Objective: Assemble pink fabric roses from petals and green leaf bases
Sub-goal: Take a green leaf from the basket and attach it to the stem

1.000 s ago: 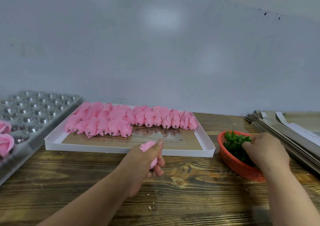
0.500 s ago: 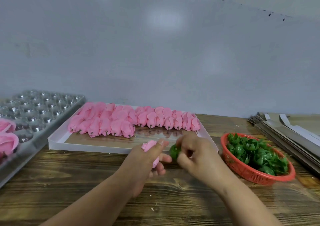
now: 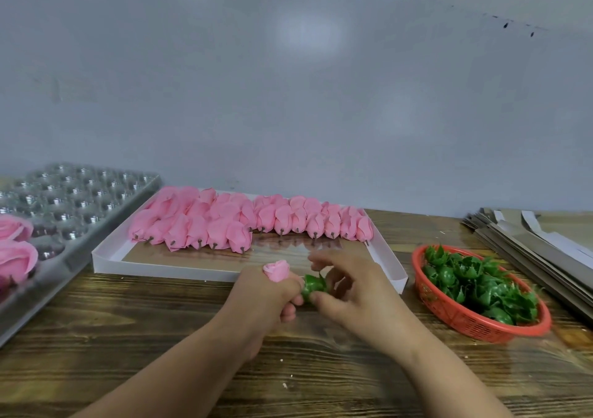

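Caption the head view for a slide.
Left hand holds a pink rosebud while the right hand fits a green leaf base.

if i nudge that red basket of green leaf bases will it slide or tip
The red basket looks low, wide and shallow, so it would probably slide rather than tip. Its perforated plastic wall and small leaf bases suggest it's light, likely skidding easily on the wooden table.

Rose bud (image 3: 276, 270) mostly hidden in left hand (image 3: 263, 302), metal tray (image 3: 73, 212) cut off left
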Tool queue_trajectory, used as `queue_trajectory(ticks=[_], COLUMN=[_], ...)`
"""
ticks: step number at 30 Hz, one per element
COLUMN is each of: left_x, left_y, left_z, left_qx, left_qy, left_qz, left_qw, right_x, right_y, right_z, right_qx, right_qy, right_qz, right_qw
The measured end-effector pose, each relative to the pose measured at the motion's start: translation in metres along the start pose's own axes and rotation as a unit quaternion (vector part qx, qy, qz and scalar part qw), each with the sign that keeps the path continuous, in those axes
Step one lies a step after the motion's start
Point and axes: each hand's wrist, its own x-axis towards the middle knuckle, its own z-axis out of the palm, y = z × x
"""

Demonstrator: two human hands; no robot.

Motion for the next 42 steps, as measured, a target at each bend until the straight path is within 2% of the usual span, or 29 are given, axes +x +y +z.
queue_trajectory(ticks=[2, 5, 7, 10, 12, 15, 19, 22, 25, 29, 33, 38, 42], left_x=[0.0, -0.001, 0.0, -0.001, -0.001, 0.003, 0.005, 0.005, 0.006, 0.003, -0.001, -0.002, -0.001], left_y=[0.0, -0.001, -0.001, -0.002, 0.0, 0.004, 0.005, 0.002, 0.002, 0.002, 0.0, -0.003, -0.005], left_z=[0.0, -0.001, -0.001, 0.0, 0.0, -0.004, -0.006, -0.003, -0.003, 0.0, 0.003, 0.004, 0.003], left_qx=[-0.021, -0.057, -0.087, -0.127, -0.165, -0.226, -0.242, -0.251, -0.249, -0.207, -0.163, -0.134, -0.097], left_qy=[-0.004, -0.018, -0.029, -0.034, -0.029, -0.01, -0.022, -0.036, -0.038, -0.009, 0.005, -0.001, -0.007], left_qz=[0.007, 0.003, 0.005, 0.017, 0.025, 0.047, 0.073, 0.089, 0.094, 0.1, 0.129, 0.17, 0.196], left_qw=[1.0, 0.998, 0.996, 0.991, 0.986, 0.973, 0.967, 0.963, 0.963, 0.973, 0.978, 0.976, 0.976], right_x=[0.001, 0.002, 0.003, 0.004, 0.004, 0.003, 0.001, 0.0, -0.001, -0.001, -0.001, 0.0, -0.001], right_y=[0.002, 0.005, 0.006, 0.004, 0.004, 0.005, -0.002, -0.01, -0.017, -0.022, -0.02, -0.018, -0.021], right_z=[-0.004, -0.006, -0.004, -0.001, -0.004, -0.009, 0.0, 0.012, 0.02, 0.03, 0.034, 0.033, 0.03], right_qx=[0.153, 0.335, 0.419, 0.484, 0.488, 0.431, 0.363, 0.386, 0.379, 0.376, 0.42, 0.439, 0.422], right_qy=[-0.031, -0.036, -0.021, 0.0, 0.014, 0.017, -0.041, -0.045, -0.046, -0.016, 0.032, 0.056, 0.041], right_qz=[0.073, 0.116, 0.136, 0.161, 0.168, 0.157, 0.168, 0.165, 0.145, 0.143, 0.16, 0.187, 0.17], right_qw=[0.985, 0.934, 0.897, 0.86, 0.856, 0.889, 0.916, 0.906, 0.913, 0.915, 0.893, 0.877, 0.89])
